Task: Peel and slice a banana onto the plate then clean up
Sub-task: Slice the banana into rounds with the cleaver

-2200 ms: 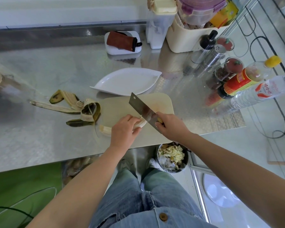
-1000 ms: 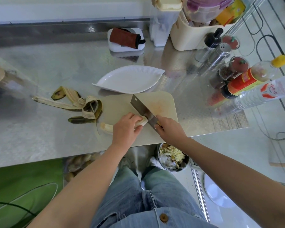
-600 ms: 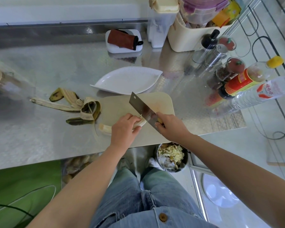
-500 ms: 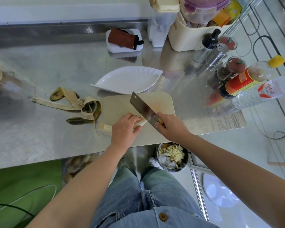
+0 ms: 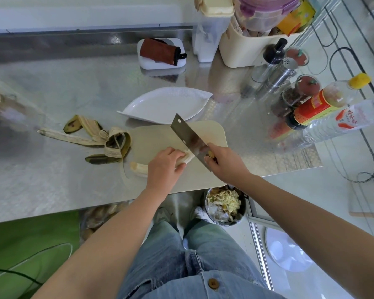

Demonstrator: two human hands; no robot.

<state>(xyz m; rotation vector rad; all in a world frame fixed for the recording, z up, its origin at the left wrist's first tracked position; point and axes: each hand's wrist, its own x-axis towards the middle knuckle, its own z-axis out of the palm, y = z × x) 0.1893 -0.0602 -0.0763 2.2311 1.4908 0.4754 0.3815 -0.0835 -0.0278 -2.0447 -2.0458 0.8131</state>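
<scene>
The banana peel (image 5: 113, 147) lies spread open on the steel counter (image 5: 52, 180), at nine o'clock from the cutting board (image 5: 156, 139) and touching its left edge. The peeled banana (image 5: 139, 168) lies across the near part of the board, with its blunt end pointing to eight o'clock. The left hand (image 5: 163, 169) covers the middle of the banana, fingers curled down over the fruit and holding it to the board. At twelve o'clock from the board, just beyond its far edge, sits the white leaf-shaped plate (image 5: 164, 104), with nothing on it.

The cleaver (image 5: 187, 135) slants across the board, its tip toward eleven o'clock and its edge meeting the banana's right end beside the left fingertips. The right hand (image 5: 226, 167) is wrapped tightly round the cleaver's handle at four o'clock from the blade. Below the counter's edge, at five o'clock from the board, stands a bin (image 5: 225, 224) holding scraps. A red-labelled bottle (image 5: 313, 106) stands at two o'clock.
</scene>
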